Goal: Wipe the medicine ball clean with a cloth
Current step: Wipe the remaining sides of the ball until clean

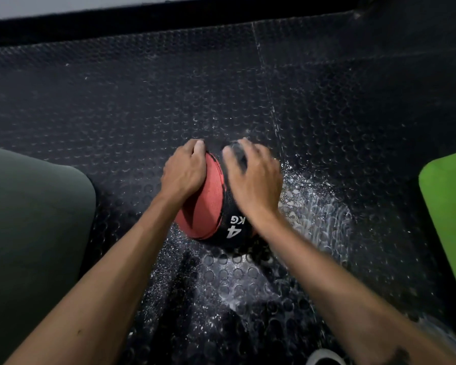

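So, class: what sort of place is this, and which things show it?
Probably a gym or workout room. A red-and-black medicine ball marked 4 KG sits on black studded rubber flooring, with a green mat at the right edge.

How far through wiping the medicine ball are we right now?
Mid-wipe, by the look of it. Done: the medicine ball sits on the studded floor mat, and its visible red panel looks clean. In hand: the left hand steadies the red side while the right hand, blurred, presses a dark cloth on the black top. Left: the underside and far side are hidden, and white specks lie on the mat.
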